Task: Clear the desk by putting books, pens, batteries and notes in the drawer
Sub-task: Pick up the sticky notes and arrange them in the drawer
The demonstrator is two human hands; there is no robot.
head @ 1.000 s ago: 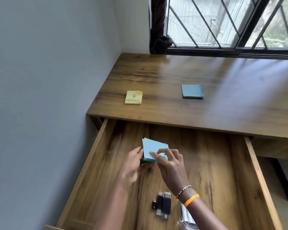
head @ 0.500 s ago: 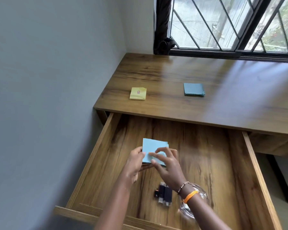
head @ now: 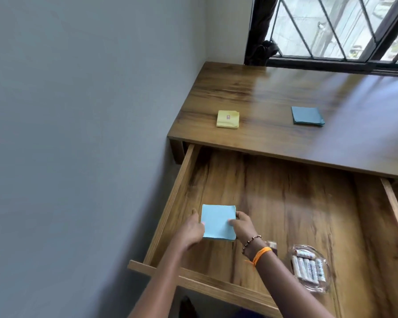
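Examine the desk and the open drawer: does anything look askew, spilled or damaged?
Nothing stands out. The yellow note pad and teal note pad lie flat on the desk; the batteries stay inside their clear dish.

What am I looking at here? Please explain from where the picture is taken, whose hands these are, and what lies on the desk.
No machine here: a person wears a camera on the head, looking down at their own two hands. The left hand and right hand hold a light blue pad of notes by its sides, low inside the open drawer. Also in the drawer is a clear pack of batteries. On the desk lie a yellow pad and a dark blue pad.
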